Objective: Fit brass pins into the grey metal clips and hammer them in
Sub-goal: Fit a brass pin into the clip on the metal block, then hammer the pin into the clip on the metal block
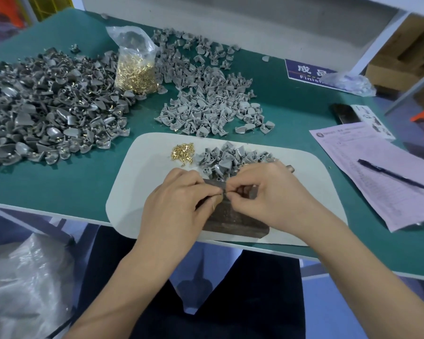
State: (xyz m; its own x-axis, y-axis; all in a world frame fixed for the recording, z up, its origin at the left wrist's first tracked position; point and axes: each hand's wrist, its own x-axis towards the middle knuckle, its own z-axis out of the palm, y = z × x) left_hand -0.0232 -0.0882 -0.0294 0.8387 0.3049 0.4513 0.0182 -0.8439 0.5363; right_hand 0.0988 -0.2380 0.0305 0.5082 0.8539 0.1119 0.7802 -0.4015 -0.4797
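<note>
Over the dark block [233, 216], my left hand [179, 199] and right hand [267, 194] both pinch something tiny, likely clip plus pin; seat pin square before hammering. Spare brass pins [182, 152] beside grey clips [233, 155].
</note>
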